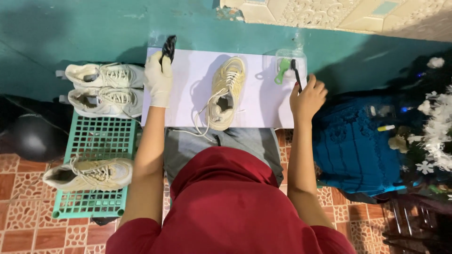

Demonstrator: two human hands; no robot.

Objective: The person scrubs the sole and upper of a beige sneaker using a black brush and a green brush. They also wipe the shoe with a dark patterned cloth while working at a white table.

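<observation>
Cream sneaker (227, 92), laces loose, btw hands.

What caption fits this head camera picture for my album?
Gloved left hand holds a dark cloth, right hand holds a brush, shoe between.

Teal wall (70, 28), patterned terracotta floor (19, 226)

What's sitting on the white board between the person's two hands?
In the head view, one cream sneaker lies on the white board between the gloved left hand and the bare right hand, laces trailing.
</observation>
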